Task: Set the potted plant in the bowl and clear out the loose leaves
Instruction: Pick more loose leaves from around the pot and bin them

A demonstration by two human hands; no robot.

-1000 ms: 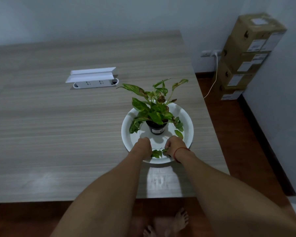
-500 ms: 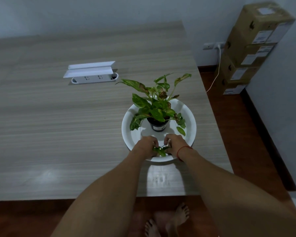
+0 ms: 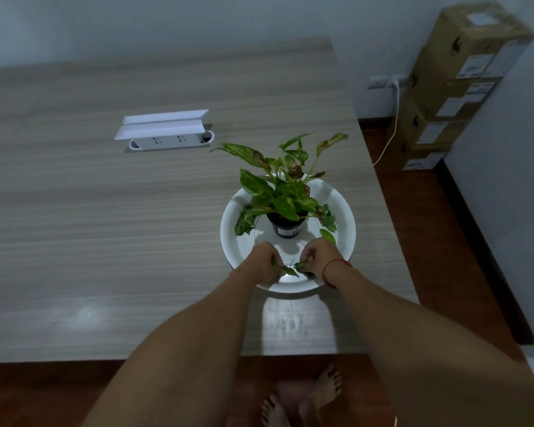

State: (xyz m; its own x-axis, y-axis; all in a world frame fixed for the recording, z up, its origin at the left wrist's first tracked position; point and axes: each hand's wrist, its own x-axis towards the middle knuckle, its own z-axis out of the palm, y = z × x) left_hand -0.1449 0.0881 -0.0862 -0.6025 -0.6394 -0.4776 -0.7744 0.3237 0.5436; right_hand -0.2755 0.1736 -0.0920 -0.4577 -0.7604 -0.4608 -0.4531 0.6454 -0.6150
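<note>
A green potted plant (image 3: 285, 192) in a small black pot (image 3: 286, 227) stands upright inside a wide white bowl (image 3: 346, 224) near the table's right front corner. Both my hands are inside the bowl's near side, in front of the pot. My left hand (image 3: 264, 260) pinches loose green leaves (image 3: 290, 269) lying on the bowl's bottom. My right hand (image 3: 319, 252), with a red string at the wrist, also grips loose leaves. Another loose leaf (image 3: 328, 235) lies at the bowl's right side.
A white power strip with a raised lid (image 3: 167, 131) sits at the middle of the wooden table (image 3: 105, 226). Stacked cardboard boxes (image 3: 453, 87) and a white cable stand by the wall at right. The table's front edge is close, with bare feet below it.
My hands moved closer together over the loose leaves at the bowl's near side and closed on them. The plant and bowl have stayed in place.
</note>
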